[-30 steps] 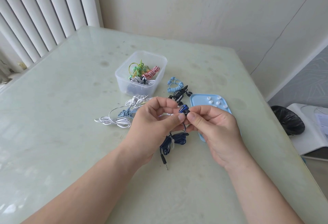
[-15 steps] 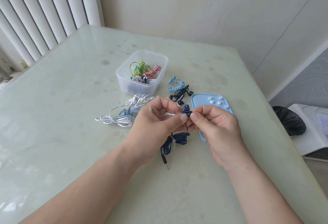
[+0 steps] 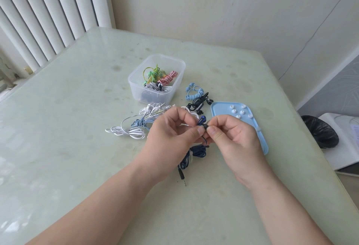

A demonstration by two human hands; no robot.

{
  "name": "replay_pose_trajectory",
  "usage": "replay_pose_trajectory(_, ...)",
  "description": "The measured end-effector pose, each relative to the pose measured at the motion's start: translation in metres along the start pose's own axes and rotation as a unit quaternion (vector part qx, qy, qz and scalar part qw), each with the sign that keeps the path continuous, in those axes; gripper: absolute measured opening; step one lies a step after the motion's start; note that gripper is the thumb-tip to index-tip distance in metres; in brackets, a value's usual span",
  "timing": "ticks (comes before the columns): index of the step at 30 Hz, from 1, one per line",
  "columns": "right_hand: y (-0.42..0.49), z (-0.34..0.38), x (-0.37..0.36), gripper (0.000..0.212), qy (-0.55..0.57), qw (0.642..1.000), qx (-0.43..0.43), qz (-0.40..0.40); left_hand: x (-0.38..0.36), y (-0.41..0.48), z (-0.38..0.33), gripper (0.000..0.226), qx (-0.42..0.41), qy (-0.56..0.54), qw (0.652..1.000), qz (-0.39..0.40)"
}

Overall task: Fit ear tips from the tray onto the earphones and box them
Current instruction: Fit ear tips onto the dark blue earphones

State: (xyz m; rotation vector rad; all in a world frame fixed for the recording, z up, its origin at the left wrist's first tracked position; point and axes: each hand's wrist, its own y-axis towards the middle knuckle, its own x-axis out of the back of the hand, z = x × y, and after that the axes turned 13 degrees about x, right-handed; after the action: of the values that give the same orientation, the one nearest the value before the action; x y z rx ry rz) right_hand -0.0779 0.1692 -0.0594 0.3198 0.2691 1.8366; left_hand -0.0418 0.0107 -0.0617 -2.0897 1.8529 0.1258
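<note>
Ear tip fitting step, I'd say; left hand (image 3: 171, 134) has its grip clamped on one bud of the dark blue earphones (image 3: 201, 121), held just above the table (image 3: 77, 147); right hand (image 3: 239, 140) has its grip pinched on that bud's dark end; can't tell if a tip's under there; white ear tips (image 3: 241, 111) sit in the tray (image 3: 261, 138) beside it; next up is a careful push till it seats, then into the box (image 3: 136, 83).

Positions clocked from the dark blue wired earphone (image 3: 201, 122): clear rectangular plastic box (image 3: 136, 89), containing coiled earphones (image 3: 155, 74), stood at 11 o'clock; pale blue flat plastic tray (image 3: 260, 138), carrying white ear tips (image 3: 242, 112), lay at 3 o'clock; white cable bundles (image 3: 128, 131) lay at 9 o'clock.
</note>
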Motion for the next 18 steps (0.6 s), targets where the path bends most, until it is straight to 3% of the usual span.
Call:
replay_pose_trajectory(10,-0.0022,0.0019,-0.0093,0.014,0.021,0.997,0.019,-0.067,-0.0025,-0.002,0.0003,0.023,-0.012,0.001,1.0,-0.021)
replay_pose_trajectory(18,-0.0019,0.0031,-0.0092,0.02,0.006,0.996,0.019,-0.084,-0.0042,-0.0037,-0.0028,0.027,-0.004,0.009,0.999,-0.037)
